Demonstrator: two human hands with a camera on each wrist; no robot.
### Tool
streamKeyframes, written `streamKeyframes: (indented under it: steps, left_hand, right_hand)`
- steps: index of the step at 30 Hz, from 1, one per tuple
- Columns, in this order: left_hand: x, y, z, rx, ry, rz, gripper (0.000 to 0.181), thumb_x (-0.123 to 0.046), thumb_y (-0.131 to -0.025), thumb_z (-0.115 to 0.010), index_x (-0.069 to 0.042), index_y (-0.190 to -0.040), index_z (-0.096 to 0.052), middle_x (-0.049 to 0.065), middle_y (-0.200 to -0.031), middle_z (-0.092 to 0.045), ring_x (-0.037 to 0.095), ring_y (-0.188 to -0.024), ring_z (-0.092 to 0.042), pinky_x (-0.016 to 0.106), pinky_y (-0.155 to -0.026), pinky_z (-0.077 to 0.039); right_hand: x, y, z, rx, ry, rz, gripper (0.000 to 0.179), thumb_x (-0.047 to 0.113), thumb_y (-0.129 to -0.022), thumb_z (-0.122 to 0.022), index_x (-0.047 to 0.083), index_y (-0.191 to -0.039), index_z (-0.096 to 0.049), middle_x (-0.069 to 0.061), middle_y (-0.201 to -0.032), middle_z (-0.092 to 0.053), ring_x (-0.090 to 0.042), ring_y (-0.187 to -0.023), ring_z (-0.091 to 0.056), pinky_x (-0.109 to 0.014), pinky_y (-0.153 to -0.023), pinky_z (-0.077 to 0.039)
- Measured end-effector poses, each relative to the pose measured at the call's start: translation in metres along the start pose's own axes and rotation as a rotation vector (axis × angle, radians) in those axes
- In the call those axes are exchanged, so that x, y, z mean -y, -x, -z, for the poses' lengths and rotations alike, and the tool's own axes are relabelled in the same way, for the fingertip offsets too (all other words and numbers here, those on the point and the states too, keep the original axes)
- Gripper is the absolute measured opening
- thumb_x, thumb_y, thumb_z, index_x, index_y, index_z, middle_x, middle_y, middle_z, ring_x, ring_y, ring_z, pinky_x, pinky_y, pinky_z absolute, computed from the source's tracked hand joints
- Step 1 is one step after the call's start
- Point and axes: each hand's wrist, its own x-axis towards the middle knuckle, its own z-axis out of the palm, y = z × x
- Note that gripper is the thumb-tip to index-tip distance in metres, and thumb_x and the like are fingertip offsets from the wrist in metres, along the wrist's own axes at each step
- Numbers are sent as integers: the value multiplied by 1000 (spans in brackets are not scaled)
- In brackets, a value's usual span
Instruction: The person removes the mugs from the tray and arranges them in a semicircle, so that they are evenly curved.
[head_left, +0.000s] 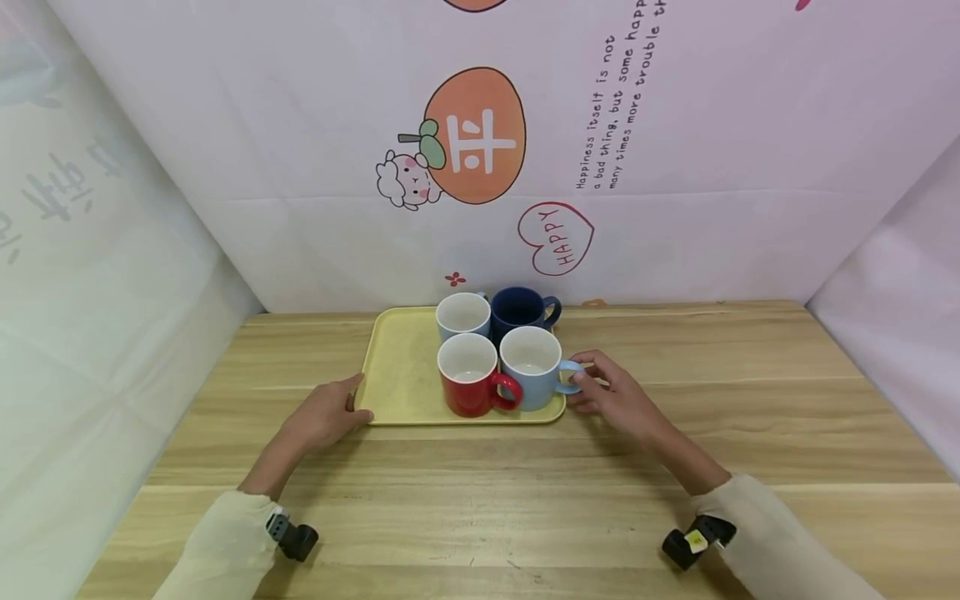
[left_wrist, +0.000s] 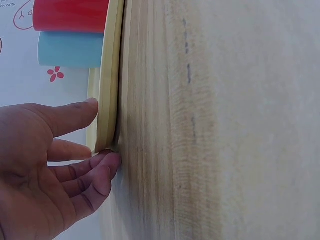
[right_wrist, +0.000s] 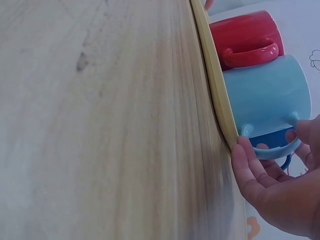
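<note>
A yellow tray (head_left: 401, 367) lies on the wooden table with several mugs grouped on its right half. My left hand (head_left: 330, 412) holds the tray's near left corner, thumb at the rim and fingers curled at its lower edge in the left wrist view. At the right side, my right hand (head_left: 611, 400) pinches the handle of the light blue mug (right_wrist: 265, 95), while its lower fingertips (right_wrist: 240, 150) lie right at the tray's edge. Left of that mug stands a red mug (head_left: 468, 392), handle to the right. Behind are a dark blue mug (head_left: 517, 308) and a pale mug (head_left: 463, 312), partly hidden.
The wooden table (head_left: 472, 500) reaches toward me and to both sides. A white printed sheet (head_left: 337, 250) hangs close behind the tray, and pale sheets (head_left: 97, 292) enclose the sides. Each sleeve bears a small black wrist camera (head_left: 296, 537).
</note>
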Motion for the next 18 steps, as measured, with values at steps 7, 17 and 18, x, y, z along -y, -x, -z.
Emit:
streamKeyframes:
  steps: [7,17,18]
  left_hand:
    - [0,0,0,-5,-6,-3,72,-13,-94,-69,20,-145,-31,3,-69,-51,14,-57,-42,30,-53,-38]
    - [0,-1,0,-14,-4,-10,72,-14,-93,-71,20,-144,-33,3,-68,-51,13,-56,-41,28,-52,-36]
    - [0,-1,0,-14,-2,-11,72,-14,-93,-71,20,-144,-33,3,-69,-51,13,-56,-41,28,-52,-36]
  right_hand:
    - [0,-2,-3,-11,12,5,29,14,-109,-43,0,-133,-47,-29,-122,-54,-39,-101,-64,-43,-85,-55]
    - [3,-3,-5,-37,39,0,27,17,-109,-44,1,-131,-49,-26,-117,-55,-35,-97,-65,-43,-84,-55]
    - [3,-3,-6,-40,44,0,27,17,-109,-44,1,-130,-50,-26,-116,-55,-35,-97,-65,-43,-83,-55]
